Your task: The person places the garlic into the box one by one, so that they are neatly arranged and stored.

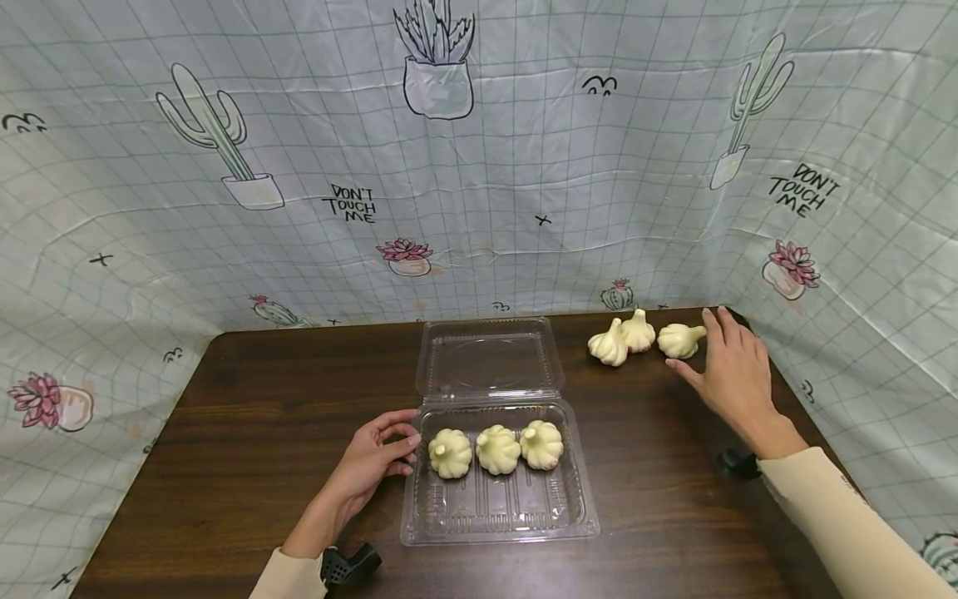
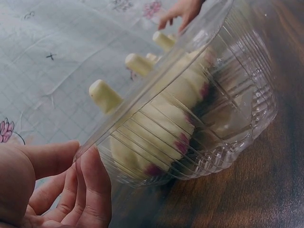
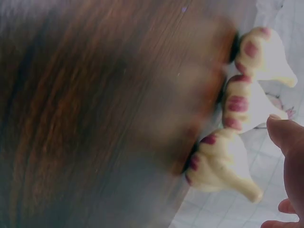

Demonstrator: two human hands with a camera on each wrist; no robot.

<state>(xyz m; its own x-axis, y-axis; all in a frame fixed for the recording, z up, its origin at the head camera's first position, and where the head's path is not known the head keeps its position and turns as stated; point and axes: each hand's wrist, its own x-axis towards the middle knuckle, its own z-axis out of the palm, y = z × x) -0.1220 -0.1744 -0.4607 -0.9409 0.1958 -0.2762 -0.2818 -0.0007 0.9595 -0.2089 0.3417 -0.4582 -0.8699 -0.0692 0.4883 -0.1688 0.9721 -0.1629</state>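
In the head view, a clear plastic box [image 1: 501, 537] sits on a dark brown table [image 1: 284, 416], with its lid [image 1: 490, 358] laid back. Three pale garlic bulbs [image 1: 497, 449] stand in a row inside, their stems up. The left hand [image 1: 367, 457] is at the left side of the box. The right hand [image 1: 729, 366] is near the far right corner, thumb and fingers spread wide, holding nothing. Just beside it, the single garlic bulb [image 1: 679, 341] lies with its stem toward the fingers. Two more garlic bulbs [image 1: 609, 343] lean together to the left. Behind hangs a wrinkly cloth [image 1: 479, 191] with cactus pictures.

In the left wrist view, the left hand pinches the thin edge of the box between thumb and finger. The plastic is shiny, with ridges down its wall. It looks light and bendy, so a hard squeeze might crack it; the edge seems a good place to pinch.

In the right wrist view, the bulbs are round and bumpy, with pink patches underneath and stubby stems. They look smooth, light and firm, perhaps a bit slippery. The fat middle seems the best place to hold one. The thumb is near the stems; whether it touches one, the picture cannot tell.
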